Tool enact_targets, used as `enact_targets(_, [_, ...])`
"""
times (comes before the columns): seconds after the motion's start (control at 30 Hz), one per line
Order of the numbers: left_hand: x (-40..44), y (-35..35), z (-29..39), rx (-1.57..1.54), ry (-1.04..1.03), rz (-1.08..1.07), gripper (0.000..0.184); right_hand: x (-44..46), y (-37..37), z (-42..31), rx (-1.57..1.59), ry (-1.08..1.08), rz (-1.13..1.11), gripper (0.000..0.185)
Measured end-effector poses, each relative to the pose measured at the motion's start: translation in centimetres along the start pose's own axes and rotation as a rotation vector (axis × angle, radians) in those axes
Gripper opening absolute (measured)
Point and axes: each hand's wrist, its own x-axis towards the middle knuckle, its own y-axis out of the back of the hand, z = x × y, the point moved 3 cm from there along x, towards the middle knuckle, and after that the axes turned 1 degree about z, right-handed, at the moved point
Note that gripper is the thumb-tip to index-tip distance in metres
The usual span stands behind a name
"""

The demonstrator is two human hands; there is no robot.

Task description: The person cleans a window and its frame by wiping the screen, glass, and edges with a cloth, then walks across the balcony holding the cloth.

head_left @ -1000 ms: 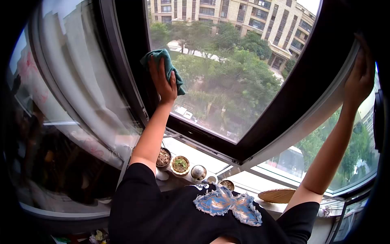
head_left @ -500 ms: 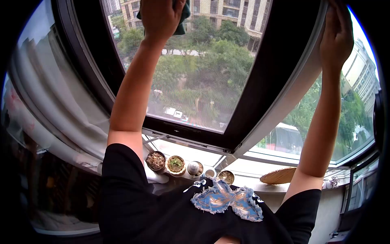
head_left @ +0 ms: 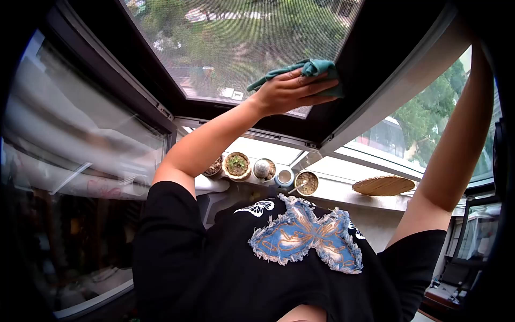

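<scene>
My left hand (head_left: 298, 91) presses a green cloth (head_left: 322, 72) against the lower right corner of the screened window (head_left: 252, 53), where the mesh meets the dark frame (head_left: 365, 70). The fingers lie over the cloth, and part of it bunches up above them. My right arm (head_left: 456, 139) reaches up along the right side, beside the pale window post (head_left: 397, 102). Its hand is hidden beyond the dark upper edge of the view.
Below the window, a sill holds a potted green plant (head_left: 236, 165), a round cactus (head_left: 262, 168), a small blue cup (head_left: 284, 177) and a pot with a spoon-like stick (head_left: 306, 183). A woven oval mat (head_left: 383, 185) lies farther right. Curtains (head_left: 80, 139) hang at left.
My left hand has come down and to the right across the screen with the cloth. The view has tilted lower, and my right hand has gone out of sight at the top.
</scene>
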Motion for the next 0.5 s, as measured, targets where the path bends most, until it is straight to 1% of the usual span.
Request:
enact_targets(0.03, [-1.4, -0.7, 1.5, -0.062, 0.003, -0.076, 0.058, -0.2, 0.2, 0.2, -0.002, 0.01, -0.007, 0.03])
enact_targets(0.07, [-2.9, -1.7, 2.9, -0.166, 0.022, -0.085, 0.056, -0.4, 0.2, 0.0, -0.008, 0.026, -0.013, 0.03])
enact_targets(0.1, [-3.7, -1.6, 3.9, -0.128, 0.004, -0.159, 0.05, -0.4, 0.3, 0.1, -0.005, 0.039, -0.018, 0.03])
enact_targets(0.17, [-6.0, -1.8, 5.6, -0.212, -0.019, -0.259, 0.05, -0.6, 0.2, 0.4, 0.0, 0.057, -0.019, 0.031])
enact_targets(0.23, [-8.6, -2.1, 6.8, -0.221, -0.046, -0.311, 0.046, -0.8, 0.5, 0.8, -0.012, 0.063, -0.017, 0.031])
enact_targets(0.3, [-12.2, -2.7, 7.8, -0.288, 0.076, -0.403, 0.04, -0.7, 0.4, 1.2, -0.016, 0.072, -0.012, 0.032])
enact_targets(0.37, [-13.1, -0.6, 7.3, -0.217, 0.132, -0.466, 0.039, -0.7, 0.5, 1.7, -0.015, 0.084, -0.006, 0.032])
enact_targets(0.4, [-13.8, 0.0, 7.1, -0.226, 0.195, -0.495, 0.036, -0.8, 0.5, 1.9, -0.019, 0.094, -0.006, 0.032])
enact_targets(0.5, [-16.2, 2.9, 5.7, -0.156, 0.393, -0.507, 0.033, -1.0, 0.3, 2.4, -0.015, 0.104, 0.004, 0.033])
